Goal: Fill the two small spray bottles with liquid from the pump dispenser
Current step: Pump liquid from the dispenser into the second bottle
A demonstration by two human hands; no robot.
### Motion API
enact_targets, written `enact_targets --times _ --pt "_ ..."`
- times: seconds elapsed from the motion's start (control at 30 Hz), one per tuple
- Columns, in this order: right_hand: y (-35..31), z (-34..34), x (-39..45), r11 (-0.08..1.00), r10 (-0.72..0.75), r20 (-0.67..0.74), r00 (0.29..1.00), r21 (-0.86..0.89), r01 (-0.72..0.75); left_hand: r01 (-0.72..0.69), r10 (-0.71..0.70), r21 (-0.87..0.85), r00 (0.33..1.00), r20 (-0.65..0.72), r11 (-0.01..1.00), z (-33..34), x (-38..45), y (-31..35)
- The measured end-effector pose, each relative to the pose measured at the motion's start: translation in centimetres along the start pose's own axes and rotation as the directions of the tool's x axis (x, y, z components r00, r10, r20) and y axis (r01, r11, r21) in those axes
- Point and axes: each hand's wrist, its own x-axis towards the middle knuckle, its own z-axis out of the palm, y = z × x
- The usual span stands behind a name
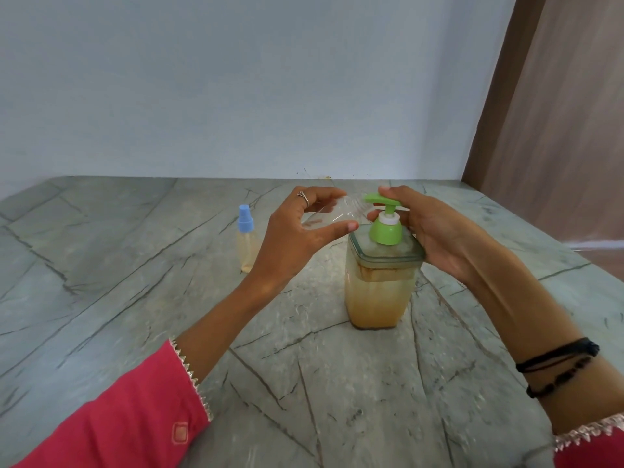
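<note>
A clear square pump dispenser (pixel 380 295) with a green pump head (pixel 385 214) stands mid-table, holding amber liquid. My left hand (pixel 297 238) grips a clear, uncapped small spray bottle (pixel 337 212), tilted on its side with its neck toward the green spout. My right hand (pixel 435 231) is curled around the back of the pump, one finger on top of the pump head and the thumb near the white collar. A second small spray bottle (pixel 246 241) with a blue cap stands upright to the left, with pale amber liquid inside.
The grey-green stone table (pixel 135 298) with dark veins runs to a pale wall at the back. A brown wooden panel (pixel 557 130) rises at the right, past the table's right edge.
</note>
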Motion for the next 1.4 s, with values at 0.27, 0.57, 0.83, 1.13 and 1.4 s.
enact_targets --times 0.27,0.57,0.83,1.13,1.4 --pt "0.9 0.4 -0.3 1.0 -0.026 -0.012 1.0 -0.008 0.026 0.002 -0.002 -0.017 1.0 -0.011 1.0 0.0 0.0 0.2" --pt "0.2 0.1 -1.1 0.999 0.038 0.062 0.997 -0.017 -0.037 0.002 -0.002 -0.014 1.0 -0.013 1.0 -0.1 -0.3 0.4" --pt "0.0 -0.1 0.0 0.998 0.041 0.067 0.997 0.054 -0.044 -0.001 0.001 -0.01 1.0 -0.013 1.0 -0.2 -0.2 0.3" --pt "0.7 -0.2 0.3 0.998 -0.029 0.034 0.999 -0.058 0.031 -0.017 0.017 0.009 1.0 -0.008 1.0 -0.1 -0.2 0.0" --pt "0.5 0.2 -0.6 0.999 -0.037 0.08 0.996 -0.031 0.039 -0.005 0.005 -0.011 1.0 -0.009 1.0 -0.1 -0.3 0.3"
